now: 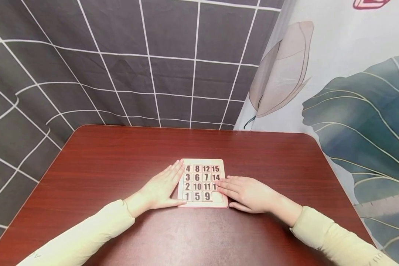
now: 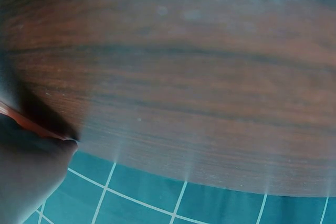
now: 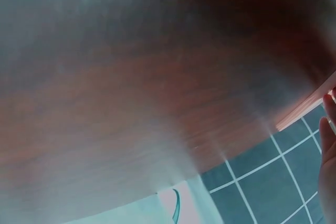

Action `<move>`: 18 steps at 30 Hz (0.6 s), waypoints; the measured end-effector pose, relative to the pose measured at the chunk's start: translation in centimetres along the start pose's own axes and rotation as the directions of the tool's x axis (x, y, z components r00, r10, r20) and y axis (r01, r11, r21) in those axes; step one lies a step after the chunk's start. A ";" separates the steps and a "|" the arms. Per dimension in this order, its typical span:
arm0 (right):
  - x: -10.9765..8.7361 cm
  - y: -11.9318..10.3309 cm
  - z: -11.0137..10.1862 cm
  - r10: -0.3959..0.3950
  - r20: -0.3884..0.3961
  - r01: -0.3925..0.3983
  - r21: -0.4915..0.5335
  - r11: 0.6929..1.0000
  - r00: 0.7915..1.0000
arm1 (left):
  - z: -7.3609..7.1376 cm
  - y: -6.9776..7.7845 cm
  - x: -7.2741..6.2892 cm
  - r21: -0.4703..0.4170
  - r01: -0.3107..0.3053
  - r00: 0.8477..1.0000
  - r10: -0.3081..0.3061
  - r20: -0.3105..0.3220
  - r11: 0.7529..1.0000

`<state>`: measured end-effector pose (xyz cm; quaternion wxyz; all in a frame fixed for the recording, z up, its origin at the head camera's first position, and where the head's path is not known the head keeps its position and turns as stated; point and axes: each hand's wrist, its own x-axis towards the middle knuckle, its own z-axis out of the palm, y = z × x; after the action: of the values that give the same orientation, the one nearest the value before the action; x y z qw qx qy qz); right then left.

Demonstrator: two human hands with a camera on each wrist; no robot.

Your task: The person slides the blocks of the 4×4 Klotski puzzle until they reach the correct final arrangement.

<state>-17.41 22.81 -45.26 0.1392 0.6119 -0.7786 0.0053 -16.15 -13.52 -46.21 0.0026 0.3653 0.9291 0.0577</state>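
A square number sliding puzzle (image 1: pixel 203 162) lies flat on the table in the head view, its light frame full of numbered tiles. The bottom right cell (image 1: pixel 220 199) holds no tile. My left hand (image 1: pixel 161 189) rests along the puzzle's left edge, fingers straight, thumb on the lower left corner. From the right, my right hand (image 1: pixel 251 194) reaches over the frame. Its extended fingertips touch the rightmost column and partly cover the tile below 14. Each wrist view catches only part of a hand, the left (image 2: pixel 34 174) and the right (image 3: pixel 329 156), beside the puzzle's edge.
The reddish-brown wooden table (image 1: pixel 126 147) has rounded far corners. Behind it hangs a dark grey curtain (image 1: pixel 173 74) with a white grid. A pale curtain with large leaf prints (image 1: pixel 352 111) hangs at the right.
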 end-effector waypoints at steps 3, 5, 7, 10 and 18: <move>0.2 0.3 0.0 0.001 -0.001 -0.001 -0.007 1.000 1.000 | 0.1 -0.1 0.1 -0.001 0.003 1.000 -0.003 -0.001 1.000; 0.2 0.4 0.1 0.002 -0.001 -0.002 -0.008 1.000 1.000 | 0.1 0.0 0.1 -0.004 0.004 1.000 -0.004 0.000 1.000; 0.3 0.3 0.0 0.003 -0.008 -0.003 -0.004 1.000 1.000 | 0.0 0.0 0.1 -0.007 0.006 1.000 -0.006 0.001 1.000; 0.5 0.0 -0.1 -0.004 -0.029 0.005 0.013 1.000 1.000 | 0.0 0.0 0.1 -0.008 0.005 1.000 -0.005 0.005 1.000; 2.0 -1.7 -0.1 -0.102 -0.065 0.103 0.011 0.995 0.993 | 0.2 -0.1 0.1 -0.015 0.008 1.000 -0.008 0.007 1.000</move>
<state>-16.18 20.45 -45.00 0.1600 0.6517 -0.7410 0.0234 -16.29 -13.51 -46.37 0.0086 0.3616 0.9301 0.0635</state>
